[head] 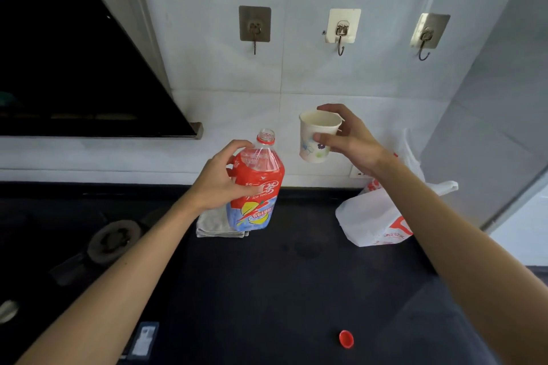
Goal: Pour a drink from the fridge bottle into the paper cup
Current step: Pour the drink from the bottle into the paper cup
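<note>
My left hand [221,178] grips a large plastic ice tea bottle [261,187] with a red and blue label, held upright above the dark counter. Its neck is uncapped. My right hand [350,139] holds a white paper cup [315,139] with a flower print, raised just right of the bottle's mouth and tilted slightly. The cup's inside looks pale; I cannot tell whether it holds liquid. The red bottle cap [346,338] lies on the counter near the front.
A folded grey cloth [213,225] lies under the bottle. A white plastic bag [376,216] with red print sits at the right. A gas burner [114,241] is on the left under a black range hood [74,68]. Three hooks hang on the tiled wall.
</note>
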